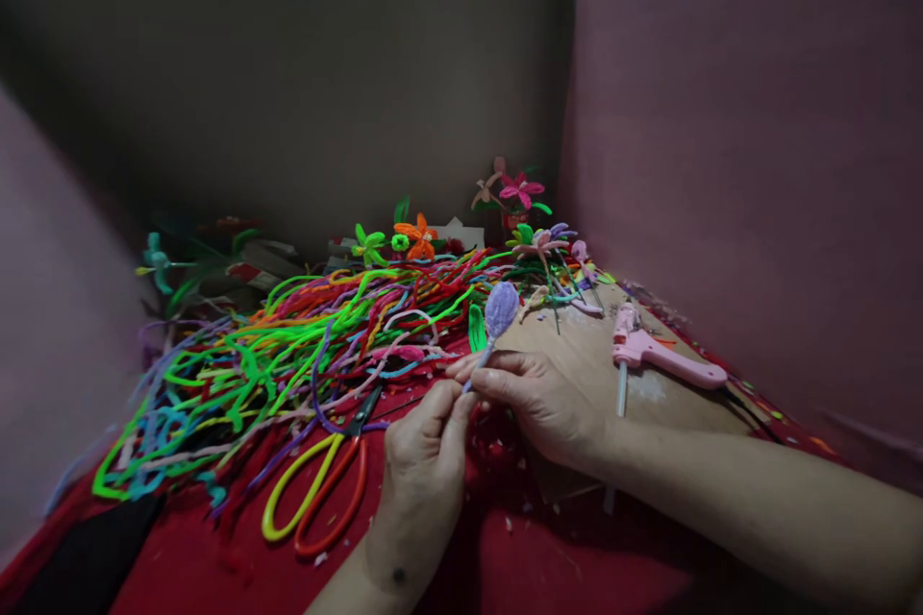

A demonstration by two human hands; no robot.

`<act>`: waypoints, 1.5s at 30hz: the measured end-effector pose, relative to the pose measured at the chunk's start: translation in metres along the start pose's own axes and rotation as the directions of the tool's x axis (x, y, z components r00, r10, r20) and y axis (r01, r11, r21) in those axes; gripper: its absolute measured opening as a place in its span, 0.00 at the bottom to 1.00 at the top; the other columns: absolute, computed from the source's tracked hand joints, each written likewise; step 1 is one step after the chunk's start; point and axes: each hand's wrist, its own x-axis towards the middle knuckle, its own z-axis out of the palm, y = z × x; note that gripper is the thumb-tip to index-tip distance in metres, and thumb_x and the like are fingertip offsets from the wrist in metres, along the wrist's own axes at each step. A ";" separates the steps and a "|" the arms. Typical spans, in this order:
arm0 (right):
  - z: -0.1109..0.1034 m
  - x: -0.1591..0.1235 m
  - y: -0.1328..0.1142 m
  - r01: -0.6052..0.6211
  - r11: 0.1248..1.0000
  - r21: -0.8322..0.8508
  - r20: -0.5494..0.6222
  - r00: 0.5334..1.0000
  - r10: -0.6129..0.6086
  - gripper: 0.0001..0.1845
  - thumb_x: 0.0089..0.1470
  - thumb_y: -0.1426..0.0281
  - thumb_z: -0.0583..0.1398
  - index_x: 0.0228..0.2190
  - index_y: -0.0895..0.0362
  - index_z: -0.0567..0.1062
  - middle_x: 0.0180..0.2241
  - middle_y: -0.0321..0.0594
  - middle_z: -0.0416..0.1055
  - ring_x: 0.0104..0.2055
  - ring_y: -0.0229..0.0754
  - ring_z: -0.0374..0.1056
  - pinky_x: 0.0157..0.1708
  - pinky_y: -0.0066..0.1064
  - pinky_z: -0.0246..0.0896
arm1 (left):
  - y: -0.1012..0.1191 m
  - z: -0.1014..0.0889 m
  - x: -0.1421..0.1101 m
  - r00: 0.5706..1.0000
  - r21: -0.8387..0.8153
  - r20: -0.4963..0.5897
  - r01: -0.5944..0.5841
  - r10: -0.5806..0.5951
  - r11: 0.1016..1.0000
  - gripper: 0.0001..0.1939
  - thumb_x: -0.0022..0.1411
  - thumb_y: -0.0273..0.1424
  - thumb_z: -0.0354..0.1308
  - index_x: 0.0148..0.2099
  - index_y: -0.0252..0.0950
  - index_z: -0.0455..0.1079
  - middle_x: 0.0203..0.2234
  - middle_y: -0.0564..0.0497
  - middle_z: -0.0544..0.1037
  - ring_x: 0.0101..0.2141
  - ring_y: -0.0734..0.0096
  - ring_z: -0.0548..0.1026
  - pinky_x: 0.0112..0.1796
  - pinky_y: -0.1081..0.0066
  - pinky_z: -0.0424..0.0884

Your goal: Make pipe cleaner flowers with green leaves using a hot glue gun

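Observation:
A lavender pipe-cleaner petal (500, 309), a fuzzy oval on a thin stem, stands upright between my two hands. My left hand (427, 447) pinches the stem's lower end between thumb and fingers. Just above, the thumb and fingers of my right hand (537, 399) close on the same stem. Scissors (317, 490) with one yellow and one red handle loop lie left of my left hand. Behind them spreads a heap of multicoloured pipe cleaners (288, 336). A green leaf-shaped piece (477, 329) is beside the petal.
A pink glue gun (663, 360) with a glue stick lies on a cardboard sheet (577, 360) at the right. Pipe-cleaner flowers, including an orange one (418, 236) and a magenta one (520, 189), stand at the back near the walls. A red cloth (216, 567) covers the surface.

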 end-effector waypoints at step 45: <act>-0.011 0.006 -0.006 0.026 0.991 -0.131 0.140 0.990 -0.007 0.11 0.50 0.68 0.62 0.38 0.55 0.79 0.27 0.35 0.73 0.34 0.37 0.67 0.44 0.33 0.58 | 0.002 -0.018 0.014 0.708 -0.563 0.641 0.696 -0.297 0.445 0.09 0.61 0.35 0.53 0.31 0.36 0.65 0.11 0.63 0.53 0.11 0.85 0.41 0.11 0.82 0.47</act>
